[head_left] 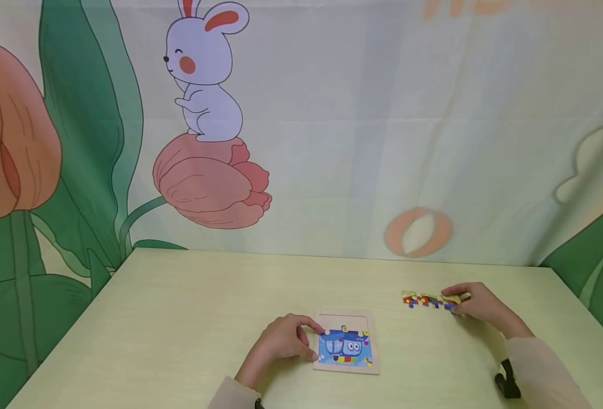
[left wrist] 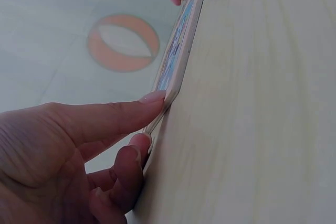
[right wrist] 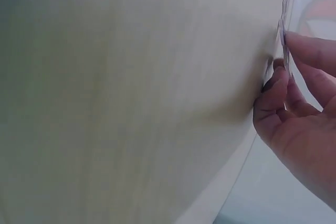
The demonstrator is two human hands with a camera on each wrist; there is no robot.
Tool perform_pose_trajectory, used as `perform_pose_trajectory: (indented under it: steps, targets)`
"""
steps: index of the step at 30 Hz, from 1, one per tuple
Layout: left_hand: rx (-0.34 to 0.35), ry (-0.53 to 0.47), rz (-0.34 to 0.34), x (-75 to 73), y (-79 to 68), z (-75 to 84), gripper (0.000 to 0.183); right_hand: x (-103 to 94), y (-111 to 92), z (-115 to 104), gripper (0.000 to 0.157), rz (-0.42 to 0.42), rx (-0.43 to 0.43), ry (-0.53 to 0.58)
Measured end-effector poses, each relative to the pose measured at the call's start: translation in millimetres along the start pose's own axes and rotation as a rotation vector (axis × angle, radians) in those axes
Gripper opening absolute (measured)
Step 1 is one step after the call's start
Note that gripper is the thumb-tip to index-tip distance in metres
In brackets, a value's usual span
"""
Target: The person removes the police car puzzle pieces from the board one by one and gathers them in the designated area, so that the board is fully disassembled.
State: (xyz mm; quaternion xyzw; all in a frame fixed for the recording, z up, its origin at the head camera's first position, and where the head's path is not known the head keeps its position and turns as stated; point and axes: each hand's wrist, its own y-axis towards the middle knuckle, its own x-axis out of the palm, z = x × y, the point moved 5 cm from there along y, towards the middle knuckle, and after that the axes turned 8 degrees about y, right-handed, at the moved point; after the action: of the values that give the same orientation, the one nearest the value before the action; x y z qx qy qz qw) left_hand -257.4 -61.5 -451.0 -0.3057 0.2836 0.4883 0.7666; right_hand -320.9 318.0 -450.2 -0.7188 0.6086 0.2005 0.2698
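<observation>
A square wooden jigsaw tray (head_left: pixel 375 353) lies on the table; its lower part is filled with a blue vehicle picture with eyes, and the upper part shows bare wood. My left hand (head_left: pixel 285 339) holds the tray's left side, and in the left wrist view the thumb (left wrist: pixel 153 98) presses on its corner. Farther right, my right hand (head_left: pixel 481 304) pinches a jigsaw piece (head_left: pixel 450 299) with yellow and blue on it. The piece shows thin and edge-on between the fingertips in the right wrist view. Beside it lie more jigsaw pieces (head_left: pixel 427 300) in red, yellow and blue.
The pale wooden table (head_left: pixel 204 312) reaches back to a hanging cloth (head_left: pixel 321 142) printed with a rabbit and tulips. A black strap fitting (head_left: pixel 508 382) hangs at the right sleeve (head_left: pixel 544 369).
</observation>
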Motion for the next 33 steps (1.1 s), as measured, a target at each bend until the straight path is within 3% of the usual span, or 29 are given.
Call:
perform_pose_trajectory:
  steps: [17,33]
  targets:
    - [0.021,0.014,0.000,1.0,1.1,0.4,0.036,0.6,1.9,-5.0,0.032,-0.018,-0.053,-0.138]
    - [0.005,0.000,-0.001,0.1,-0.1,1.0,0.036,2.7,0.6,-7.4,0.033,-0.028,-0.050,-0.112]
